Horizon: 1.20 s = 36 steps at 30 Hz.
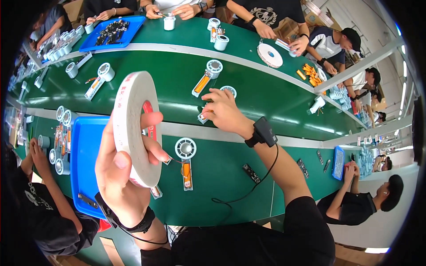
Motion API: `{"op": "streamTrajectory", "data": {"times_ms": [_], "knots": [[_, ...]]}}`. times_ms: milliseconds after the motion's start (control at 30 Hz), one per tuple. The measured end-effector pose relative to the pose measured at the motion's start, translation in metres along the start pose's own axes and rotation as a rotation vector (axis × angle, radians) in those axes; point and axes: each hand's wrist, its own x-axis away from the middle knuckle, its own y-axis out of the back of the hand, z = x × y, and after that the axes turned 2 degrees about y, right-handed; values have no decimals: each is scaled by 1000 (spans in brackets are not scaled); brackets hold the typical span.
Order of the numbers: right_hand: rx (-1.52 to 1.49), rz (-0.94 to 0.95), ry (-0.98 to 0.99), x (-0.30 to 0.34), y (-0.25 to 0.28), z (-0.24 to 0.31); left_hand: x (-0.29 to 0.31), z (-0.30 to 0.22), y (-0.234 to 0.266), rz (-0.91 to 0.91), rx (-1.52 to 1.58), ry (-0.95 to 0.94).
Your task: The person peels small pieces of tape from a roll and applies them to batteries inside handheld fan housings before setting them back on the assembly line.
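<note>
Raised close in front, my left hand (116, 166) grips a thick roll of white tape (150, 95), fingers through its red-lined core. At the belt, my right hand (228, 111) is closed over the handle of a grey unit with a round head (229, 91); the palm hides most of that handle. Below, on the green table, lies a similar unit with a slotted round head (185, 148) and an orange battery (187, 175) in its handle. The tape roll and left hand partly cover another housing (156, 191).
A blue tray (84, 155) stands at left beside several units (63, 166). Small black boards (251, 173) lie to the right. Past a metal rail, the green belt (155, 66) carries more units (208, 75). Co-workers sit around. A black cable (248, 195) trails from my right wrist.
</note>
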Motion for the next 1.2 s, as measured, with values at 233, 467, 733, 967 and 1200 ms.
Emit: {"op": "streamTrajectory", "data": {"times_ms": [233, 467, 733, 967, 1200], "knots": [[149, 203, -13, -20, 3, 21, -21, -6, 2, 106, 9, -25], [133, 205, 117, -42, 4, 29, -32, 7, 10, 72, 117, -36], [-70, 326, -127, -81, 1, 38, -34, 16, 18, 126, 140, -9], [-397, 461, -112, -99, -14, 27, -39, 13, 24, 145, 134, -16], [-327, 422, 27, -128, -21, 28, -44, 22, 28, 143, -266, -4]]}}
